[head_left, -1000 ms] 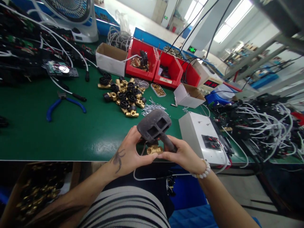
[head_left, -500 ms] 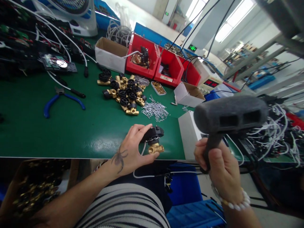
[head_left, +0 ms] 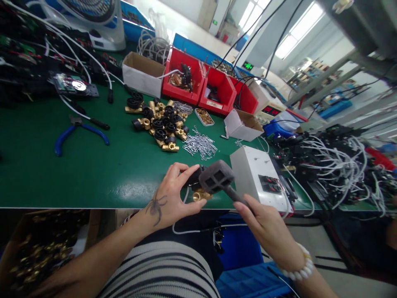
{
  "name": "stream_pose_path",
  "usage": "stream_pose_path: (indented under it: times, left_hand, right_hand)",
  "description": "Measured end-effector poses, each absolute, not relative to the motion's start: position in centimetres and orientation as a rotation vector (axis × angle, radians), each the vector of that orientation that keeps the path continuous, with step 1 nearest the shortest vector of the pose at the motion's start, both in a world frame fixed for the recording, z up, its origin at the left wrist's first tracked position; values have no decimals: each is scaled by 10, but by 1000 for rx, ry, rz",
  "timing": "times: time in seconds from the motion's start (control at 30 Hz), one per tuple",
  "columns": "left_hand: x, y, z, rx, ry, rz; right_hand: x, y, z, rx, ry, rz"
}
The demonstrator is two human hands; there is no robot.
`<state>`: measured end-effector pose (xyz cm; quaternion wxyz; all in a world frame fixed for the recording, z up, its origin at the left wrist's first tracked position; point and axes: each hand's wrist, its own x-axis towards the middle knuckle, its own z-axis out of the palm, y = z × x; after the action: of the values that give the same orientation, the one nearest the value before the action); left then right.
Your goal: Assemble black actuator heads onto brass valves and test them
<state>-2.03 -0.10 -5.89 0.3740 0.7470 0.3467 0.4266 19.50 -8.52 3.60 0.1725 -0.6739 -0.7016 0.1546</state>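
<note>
We see the left hand [head_left: 173, 192] half closed, fingers over the black housing and thumb by the brass body of a valve assembly [head_left: 198, 196], pinching it at the near edge of the green tabletop [head_left: 124, 167]. The grip looks meant to steady the piece; whether it rests on the surface, we cannot tell. Our right hand [head_left: 268, 225] is wrapped around the handle of a dark mallet [head_left: 217, 178], whose head covers part of the assembly from our view; contact between them is unclear. Gripping the handle from the right seems to keep those fingers clear of the head.

A white switch box [head_left: 248, 163] stands just right of the mallet, tightening the room on that side, while a broad bare stretch opens left of our left hand, as far as the blue-handled pliers [head_left: 65, 138]. Beyond the hands lie loose wire clips [head_left: 200, 143] and, to their left, a heap of brass valves [head_left: 159, 124], apparently set within reach. Red bins [head_left: 184, 93] line the far side; tangled white cables [head_left: 335, 157] crowd the right.
</note>
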Motion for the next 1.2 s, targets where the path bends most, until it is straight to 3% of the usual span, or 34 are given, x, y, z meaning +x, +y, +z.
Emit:
stream_pose_path:
  times: [0.17, 0.33, 0.5, 0.7, 0.87, 1.03, 1.2]
  left_hand:
    - [-18, -1, -61, 1926, 909, 1166]
    - [-20, -1, -60, 1904, 892, 1124]
    - [-21, -3, -55, 1920, 930, 1082]
    - [-19, -5, -54, 1917, 917, 1120]
    - [-18, -8, -54, 1866, 925, 1180]
    - [-17, -9, -56, 1803, 932, 1218]
    - [-16, -8, -55, 1816, 954, 1211]
  right_hand:
    - [199, -88, 36, -1767, -1661, 373]
    - [196, -87, 33, -1937, -2038, 364]
    - [196, -88, 39, -1798, -1780, 294]
    - [196, -85, 37, -1959, -2114, 243]
    - [199, -90, 43, -1863, -1855, 122]
    - [198, -89, 35, -1915, -2140, 205]
    - [200, -93, 36, -1823, -1828, 90]
